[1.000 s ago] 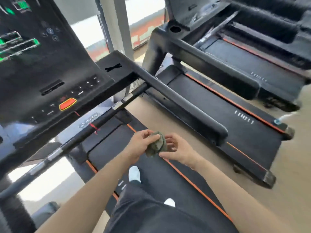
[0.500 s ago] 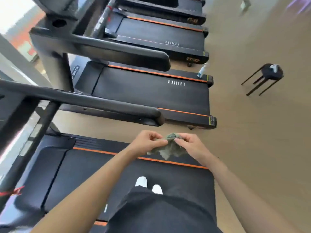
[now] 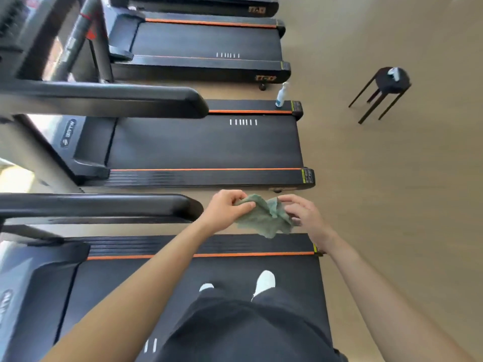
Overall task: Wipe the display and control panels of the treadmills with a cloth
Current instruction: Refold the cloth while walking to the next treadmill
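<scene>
A crumpled green cloth [image 3: 264, 218] hangs between my two hands above the gap beside the treadmill I stand on. My left hand [image 3: 227, 210] pinches its left edge with thumb and fingers. My right hand [image 3: 303, 214] holds its right side with curled fingers. The treadmill belt under my feet [image 3: 235, 273] is black with an orange stripe. The neighbouring treadmill [image 3: 203, 145] lies just beyond the cloth. No display or control panel is in view; only the black handrails [image 3: 109, 99] reach in from the left.
A spray bottle [image 3: 281, 95] stands on the far rear corner of the neighbouring treadmill. Two more treadmills [image 3: 206, 43] lie further back. A black stool [image 3: 386, 86] with a small white thing on it stands on the beige floor at the right.
My view has swung away from the control panel to look down along the row of treadmills. The cloth, bunched small before, is now spread wider between my hands.
</scene>
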Motion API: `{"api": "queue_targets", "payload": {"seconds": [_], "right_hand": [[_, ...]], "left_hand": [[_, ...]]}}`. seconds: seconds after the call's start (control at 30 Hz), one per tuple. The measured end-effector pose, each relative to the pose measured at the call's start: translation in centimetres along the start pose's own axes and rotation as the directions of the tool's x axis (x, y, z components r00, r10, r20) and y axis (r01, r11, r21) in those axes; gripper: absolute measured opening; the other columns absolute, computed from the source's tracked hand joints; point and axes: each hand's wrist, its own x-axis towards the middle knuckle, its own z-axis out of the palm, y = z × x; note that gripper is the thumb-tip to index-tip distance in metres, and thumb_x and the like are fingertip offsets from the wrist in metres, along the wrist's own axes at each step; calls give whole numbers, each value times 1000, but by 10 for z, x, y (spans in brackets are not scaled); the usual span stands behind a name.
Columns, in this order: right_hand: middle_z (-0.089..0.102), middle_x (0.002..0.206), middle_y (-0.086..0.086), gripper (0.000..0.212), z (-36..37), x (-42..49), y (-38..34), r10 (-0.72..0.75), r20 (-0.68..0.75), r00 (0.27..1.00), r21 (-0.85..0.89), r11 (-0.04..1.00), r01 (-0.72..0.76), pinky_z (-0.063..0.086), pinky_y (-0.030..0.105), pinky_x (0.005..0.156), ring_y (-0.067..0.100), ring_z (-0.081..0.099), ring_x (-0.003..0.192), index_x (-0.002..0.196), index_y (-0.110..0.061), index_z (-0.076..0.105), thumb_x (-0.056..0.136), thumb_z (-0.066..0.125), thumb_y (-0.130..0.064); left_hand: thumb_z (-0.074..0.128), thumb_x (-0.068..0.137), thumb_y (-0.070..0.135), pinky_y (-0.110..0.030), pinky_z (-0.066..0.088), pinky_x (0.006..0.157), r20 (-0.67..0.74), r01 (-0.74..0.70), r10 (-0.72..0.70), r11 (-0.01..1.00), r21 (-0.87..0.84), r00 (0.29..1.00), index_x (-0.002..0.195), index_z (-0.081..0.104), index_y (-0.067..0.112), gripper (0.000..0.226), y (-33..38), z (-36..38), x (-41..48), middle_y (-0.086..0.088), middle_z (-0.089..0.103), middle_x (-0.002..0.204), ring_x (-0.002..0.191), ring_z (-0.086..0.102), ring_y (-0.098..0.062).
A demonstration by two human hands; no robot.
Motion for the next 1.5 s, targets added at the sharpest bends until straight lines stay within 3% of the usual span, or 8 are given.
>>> {"api": "queue_targets", "payload": {"seconds": [0.13,0.2,0.3,0.5,0.87,1.0,1.3,1.5], "right_hand": [[59,62,-11,55,-26,42,-14,-20,252,968,-238,968,82,45,22,60,9,50,57,131,-39,57,81,79,-30],[67,68,-17,31,-31,64,-25,-53,279,959,-385,908,162,47,22,62,1,55,59,112,-33,71,82,79,-36],[70,66,-4,9,-40,94,-41,-60,261,963,-392,905,163,46,24,58,5,55,56,83,-20,73,87,75,-28],[69,67,5,12,-61,154,-77,-97,159,982,-400,904,154,46,24,59,10,56,58,81,-15,69,93,68,-18],[61,62,-13,15,-67,288,-154,-229,-44,972,-528,832,172,45,26,62,4,53,59,75,-22,66,88,73,-19],[64,64,-13,17,-70,355,-191,-242,-22,970,-576,796,186,47,25,64,2,56,60,73,-26,66,86,74,-20],[66,69,-10,9,-82,552,-270,-231,223,947,-633,705,320,47,27,69,8,60,68,79,-27,68,87,71,-24],[68,81,-15,11,-58,670,-352,-199,468,861,-614,627,479,43,21,69,0,59,75,93,-30,74,91,66,-22]], "left_hand": [[72,90,32,-27,35,55,-1,15,-15,999,-42,1000,67,63,20,28,25,16,31,11,48,58,56,41,-8],[73,87,32,-27,36,56,15,8,-7,999,-45,1000,69,64,22,23,34,16,45,13,49,59,57,41,-8],[78,81,25,-23,38,58,12,14,-14,1000,-4,1000,72,66,29,16,40,3,68,16,53,61,59,45,-5],[82,79,29,-22,37,56,48,50,-55,994,99,997,76,72,26,11,26,-50,121,17,58,59,54,47,-2],[76,89,26,-10,41,61,-386,42,-103,986,-162,917,78,70,25,12,36,-112,225,13,67,72,63,57,1],[70,95,23,-28,60,71,-369,49,-197,927,-373,908,88,68,14,11,48,-135,282,-1,68,82,72,66,-13],[70,84,41,-51,61,79,-473,125,-368,874,-469,800,84,69,28,13,59,-193,422,-2,72,81,80,72,-27],[66,97,8,-42,62,83,-549,27,-527,737,-675,649,95,71,9,6,76,-250,486,-5,73,88,82,70,-20]]}}
